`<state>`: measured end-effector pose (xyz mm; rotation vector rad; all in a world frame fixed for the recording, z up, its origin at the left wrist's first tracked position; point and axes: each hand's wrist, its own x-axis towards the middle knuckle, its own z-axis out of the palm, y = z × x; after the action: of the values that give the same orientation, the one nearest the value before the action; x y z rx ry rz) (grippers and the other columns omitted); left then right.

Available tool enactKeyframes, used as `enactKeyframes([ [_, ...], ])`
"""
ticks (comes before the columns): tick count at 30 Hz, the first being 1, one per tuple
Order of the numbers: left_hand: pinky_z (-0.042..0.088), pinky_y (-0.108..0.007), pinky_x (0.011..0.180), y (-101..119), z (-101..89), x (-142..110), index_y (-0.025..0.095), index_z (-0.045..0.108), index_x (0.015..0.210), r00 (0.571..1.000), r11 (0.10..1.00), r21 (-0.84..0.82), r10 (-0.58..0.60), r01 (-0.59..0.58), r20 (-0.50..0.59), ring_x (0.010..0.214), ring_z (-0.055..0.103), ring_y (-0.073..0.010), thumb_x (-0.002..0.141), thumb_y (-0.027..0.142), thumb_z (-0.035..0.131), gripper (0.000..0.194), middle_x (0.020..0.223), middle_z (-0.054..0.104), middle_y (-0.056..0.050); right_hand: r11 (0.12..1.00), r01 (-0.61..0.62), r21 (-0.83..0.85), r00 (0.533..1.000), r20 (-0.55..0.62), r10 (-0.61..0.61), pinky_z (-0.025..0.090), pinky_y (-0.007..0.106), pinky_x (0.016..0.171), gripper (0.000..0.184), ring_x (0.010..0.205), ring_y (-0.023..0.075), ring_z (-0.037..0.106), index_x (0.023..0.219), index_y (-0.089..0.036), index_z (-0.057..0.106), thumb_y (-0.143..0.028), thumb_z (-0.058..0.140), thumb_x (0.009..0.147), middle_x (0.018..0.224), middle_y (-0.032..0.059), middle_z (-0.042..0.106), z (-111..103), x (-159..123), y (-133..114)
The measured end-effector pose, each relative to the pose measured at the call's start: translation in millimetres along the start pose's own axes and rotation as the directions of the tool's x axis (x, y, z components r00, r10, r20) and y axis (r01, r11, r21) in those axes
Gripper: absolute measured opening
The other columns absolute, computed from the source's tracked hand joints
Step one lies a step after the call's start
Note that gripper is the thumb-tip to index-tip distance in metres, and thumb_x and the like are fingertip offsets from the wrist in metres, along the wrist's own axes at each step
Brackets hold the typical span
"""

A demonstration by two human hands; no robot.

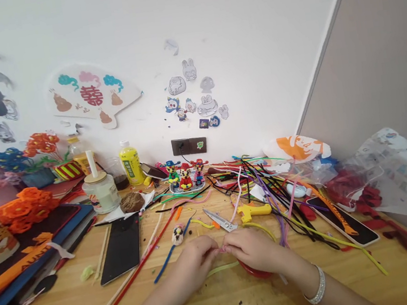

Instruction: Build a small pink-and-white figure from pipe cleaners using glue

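1. Pink piece [223, 249] is sitting right between my two hands, low in the middle of the head view, just above the tabletop [194, 302]. Fingers are hiding most of it, so I'm not making out its full shape.
2. Left hand [200, 255] is closing thumb and fingers on one side of it, and right hand [253, 250] is pinching the other. Neither is hanging open. Guessing I'm using both because something that small and soft-looking is needing support from two sides.
3. Forearms are angling in from the edges, which is leaving the fingertips facing each other. Bracelet [317, 285] is sitting well back on my right wrist, so it's not bothering the grip.
4. Scissors [221, 221] are lying just beyond the hands, tips pointing away, probably the safer way round. Yellow tool [254, 211] is resting beside them. Both are crowding the space ahead of my knuckles.
5. Red thing [256, 270] is peeking out under my right hand, mostly covered, so I'm not sure what it is. That's limiting how low I'm going there.
6. Blue stem [165, 264] and a little face [177, 234] are lying off to the left; stem pile [269, 191] is sprawling on the right, an easy snag for a sleeve.
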<state>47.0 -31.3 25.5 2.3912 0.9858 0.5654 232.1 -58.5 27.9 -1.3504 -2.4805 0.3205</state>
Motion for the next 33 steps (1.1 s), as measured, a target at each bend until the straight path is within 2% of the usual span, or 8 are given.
enactKeyframes([
  [10,0.042,-0.021,0.061,-4,7.6,0,0.017,0.061,0.072,0.999,0.998,-0.027,0.051,-0.051,0.002,0.066,0.057,-0.0132,0.081,0.021,0.045,0.019,0.070,0.063,-0.003,0.999,0.050,0.002,0.996,0.072,-0.050,0.034,0.021,0.060,0.023,0.069,0.0130,0.053,0.077,-0.017,0.058,-0.022,0.038,0.088,0.074,0.0013,0.062,-2,-1,1],
  [16,0.042,-0.021,0.064,-4,12.4,-4,0.018,0.060,0.076,0.968,0.969,0.046,0.241,-0.244,0.068,0.070,0.054,-0.0136,0.081,0.008,0.037,0.025,0.072,0.061,-0.003,0.987,0.148,0.066,0.976,0.149,-0.157,0.038,0.023,0.066,0.019,0.070,0.0138,0.054,0.078,-0.016,0.061,-0.015,0.042,0.083,0.074,0.0022,0.063,0,0,2],
  [19,0.041,-0.022,0.063,-5,9.1,-6,0.019,0.059,0.078,0.958,0.949,0.140,0.276,-0.284,0.076,0.070,0.053,-0.0143,0.080,0.007,0.035,0.027,0.073,0.059,-0.003,0.992,0.081,0.099,0.985,0.144,-0.095,0.039,0.023,0.067,0.019,0.072,0.0144,0.055,0.078,-0.017,0.062,-0.017,0.043,0.083,0.076,0.0024,0.064,1,-1,3],
  [22,0.041,-0.023,0.062,-8,-1.6,-3,0.018,0.059,0.073,0.978,0.971,0.157,0.193,-0.180,-0.074,0.068,0.053,-0.0147,0.083,0.015,0.037,0.024,0.071,0.059,-0.003,0.977,-0.067,0.202,0.998,0.000,0.069,0.041,0.024,0.069,0.019,0.079,0.0148,0.057,0.094,-0.019,0.059,-0.023,0.042,0.086,0.087,0.0024,0.064,-2,0,4],
  [25,0.042,-0.025,0.063,-14,-14.9,3,0.017,0.059,0.076,0.959,0.997,0.074,0.055,-0.036,-0.277,0.066,0.053,-0.0149,0.084,0.026,0.040,0.022,0.069,0.060,-0.003,0.974,-0.077,0.211,0.982,-0.155,0.111,0.042,0.027,0.077,0.025,0.088,0.0159,0.055,0.108,-0.019,0.052,-0.019,0.042,0.086,0.097,0.0045,0.061,-2,3,2],
  [27,0.041,-0.024,0.057,-21,-21.1,7,0.017,0.058,0.074,0.923,0.998,0.019,-0.049,0.061,-0.381,0.059,0.051,-0.0143,0.084,0.033,0.041,0.026,0.063,0.058,-0.001,0.997,0.004,0.083,0.982,-0.191,0.011,0.040,0.031,0.086,0.030,0.100,0.0177,0.050,0.113,-0.019,0.050,-0.013,0.043,0.084,0.108,0.0063,0.058,1,10,1],
  [30,0.040,-0.023,0.051,-30,-23.9,10,0.016,0.058,0.071,0.882,0.988,-0.081,-0.156,0.133,-0.445,0.053,0.051,-0.0135,0.083,0.039,0.040,0.031,0.059,0.057,0.001,0.967,0.149,-0.208,0.972,-0.151,-0.182,0.037,0.036,0.091,0.034,0.107,0.0201,0.045,0.117,-0.020,0.047,-0.010,0.043,0.085,0.119,0.0056,0.053,12,26,-2],
  [33,0.041,-0.023,0.051,-35,-22.4,10,0.017,0.058,0.074,0.864,0.984,-0.124,-0.173,0.129,-0.473,0.055,0.053,-0.0139,0.083,0.040,0.039,0.032,0.061,0.058,0.001,0.863,0.285,-0.417,0.939,-0.060,-0.339,0.038,0.037,0.088,0.022,0.099,0.0201,0.049,0.105,-0.018,0.053,-0.014,0.043,0.087,0.102,0.0061,0.061,23,47,-3],
])
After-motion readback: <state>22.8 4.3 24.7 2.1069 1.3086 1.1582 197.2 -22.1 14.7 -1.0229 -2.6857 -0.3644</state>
